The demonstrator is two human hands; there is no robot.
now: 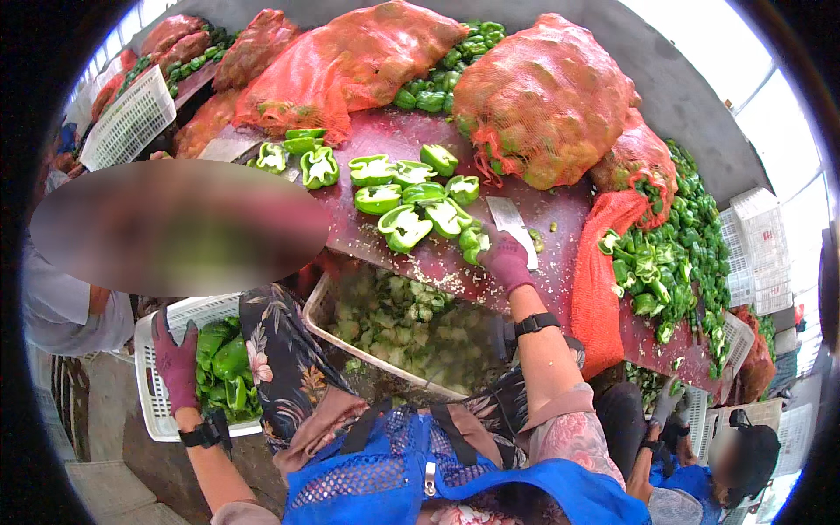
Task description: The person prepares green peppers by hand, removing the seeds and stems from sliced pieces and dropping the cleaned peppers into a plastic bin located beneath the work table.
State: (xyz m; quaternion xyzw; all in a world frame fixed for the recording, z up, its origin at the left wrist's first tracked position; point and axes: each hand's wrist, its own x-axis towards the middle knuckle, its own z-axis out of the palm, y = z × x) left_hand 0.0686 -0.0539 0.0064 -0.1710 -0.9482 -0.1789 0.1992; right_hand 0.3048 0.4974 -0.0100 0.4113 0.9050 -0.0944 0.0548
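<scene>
Green pepper halves (404, 229), about nine in the middle cluster, are spread on one red table (562, 217); the nearest is set just left of the right hand (507, 260), whose grip cannot be told. One knife (511, 219) is laid beside it. Over one white basket (147, 394), the left hand's (178, 359) thumb and fingers are held apart.

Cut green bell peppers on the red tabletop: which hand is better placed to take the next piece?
Right, probably: the purple-gloved right hand is at the nearest piece, beside the broad metal blade; the purple-gloved left hand is down at the white plastic basket.
</scene>
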